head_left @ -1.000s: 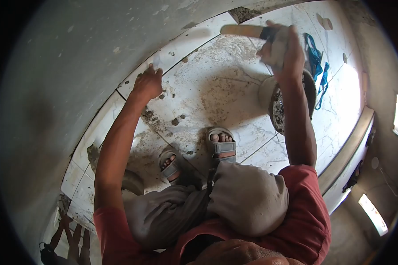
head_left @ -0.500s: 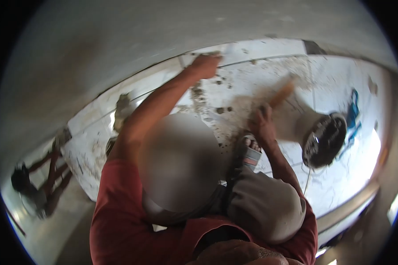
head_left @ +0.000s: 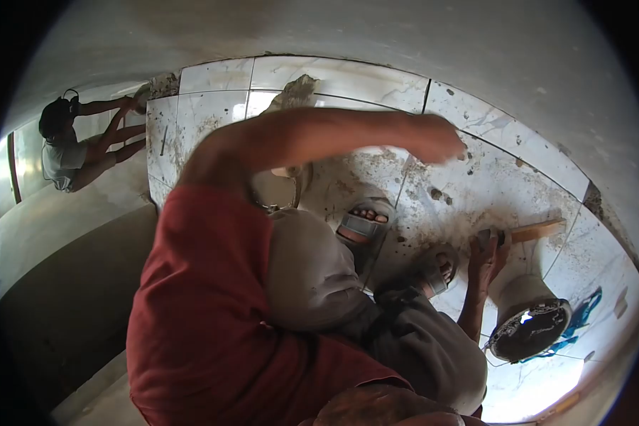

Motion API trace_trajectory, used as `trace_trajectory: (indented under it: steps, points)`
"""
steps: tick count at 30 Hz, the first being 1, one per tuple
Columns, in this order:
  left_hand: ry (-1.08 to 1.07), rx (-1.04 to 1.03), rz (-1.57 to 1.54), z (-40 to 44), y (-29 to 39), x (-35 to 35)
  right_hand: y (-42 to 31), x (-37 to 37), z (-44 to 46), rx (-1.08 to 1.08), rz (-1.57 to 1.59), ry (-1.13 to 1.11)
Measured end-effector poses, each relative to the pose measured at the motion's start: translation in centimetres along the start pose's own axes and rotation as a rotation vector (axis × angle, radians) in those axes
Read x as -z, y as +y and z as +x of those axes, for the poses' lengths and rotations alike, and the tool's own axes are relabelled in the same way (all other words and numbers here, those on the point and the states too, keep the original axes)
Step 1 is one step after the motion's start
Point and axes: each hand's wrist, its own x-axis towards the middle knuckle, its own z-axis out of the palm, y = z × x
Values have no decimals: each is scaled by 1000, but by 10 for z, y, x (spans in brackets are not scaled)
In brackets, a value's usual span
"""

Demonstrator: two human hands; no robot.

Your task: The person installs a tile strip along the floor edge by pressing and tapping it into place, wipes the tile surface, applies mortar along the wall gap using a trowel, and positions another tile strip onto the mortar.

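My right hand (head_left: 487, 259) is closed around the dark head of a mallet-like tool, low over the tiled floor. Its wooden handle (head_left: 538, 231) points to the right. Close below that hand stands a bucket (head_left: 525, 290) with dark, wet-looking material inside. My left hand (head_left: 440, 140) is stretched across to the right, near the joint between the floor tiles (head_left: 504, 174) and the row along the wall. Its fingers are smeared by motion, and whether they hold anything is not clear.
A second container (head_left: 275, 190) is partly hidden under my left arm. Blue straps (head_left: 582, 312) lie beyond the bucket. Mortar crumbs (head_left: 439, 194) dot the tiles. At the far left another person (head_left: 64, 149) crouches with arms reaching to the tile edge. A wall (head_left: 405, 35) curves along the top.
The view has swung left, showing more of the other person. My right hand has come down from above the bucket with the tool. My left arm now reaches across to the right.
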Motion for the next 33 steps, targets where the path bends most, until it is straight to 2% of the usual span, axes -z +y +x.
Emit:
trace_trajectory:
  steps: [1, 3, 5, 6, 7, 9, 11, 12, 13, 14, 15, 16, 17, 19, 20, 24, 29, 32, 33]
  points:
    - [51, 49, -28, -49, -53, 7, -3, 0, 2, 0, 33, -6]
    - [20, 494, -32, -112, -77, 29, -7, 4, 2, 15, 18, 2]
    - [33, 707, 89, -164, -101, 37, -10, 10, 5, 35, -5, 13]
    - [196, 708, 72, -191, -114, 31, -12, 12, 5, 28, -28, -2]
    - [256, 775, 26, -211, -122, 30, -14, 13, 4, 22, -52, -22]
    - [218, 967, 22, -238, -137, 13, -13, 10, 8, 30, -38, -49]
    - [69, 1080, 98, -252, -158, -13, -3, 3, 8, 89, 26, -43]
    - [10, 1092, 58, -249, -165, -19, 9, -3, 7, 137, 54, -9]
    - [-47, 1092, 10, -247, -171, -31, 8, -3, 6, 98, 30, 0]
    - [-14, 1097, -6, -247, -182, -46, 8, -2, 7, 55, 37, -14]
    - [-43, 1130, -68, -234, -165, -37, 4, 4, 9, 31, 30, -17]
    - [48, 1087, -28, -230, -165, -46, 1, 8, 9, 22, 37, -23]
    - [53, 1056, -30, -222, -163, -51, 0, 13, 6, 2, 15, -11]
    - [33, 1126, 63, -218, -163, -55, -5, 15, 6, -29, 48, 13]
    - [62, 1112, 109, -217, -166, -58, 2, 10, 2, 39, 3, 98]
    - [99, 1068, 129, -215, -160, -52, 1, 14, -5, 13, 80, 90]
    - [470, 726, 85, -166, -106, -25, 5, 9, -7, 63, 32, 65]
    - [372, 701, 146, -113, -83, -20, 3, 9, -4, 82, 12, 71]
    - [422, 665, 208, -98, -84, -29, 3, 8, -3, 85, 12, 75]
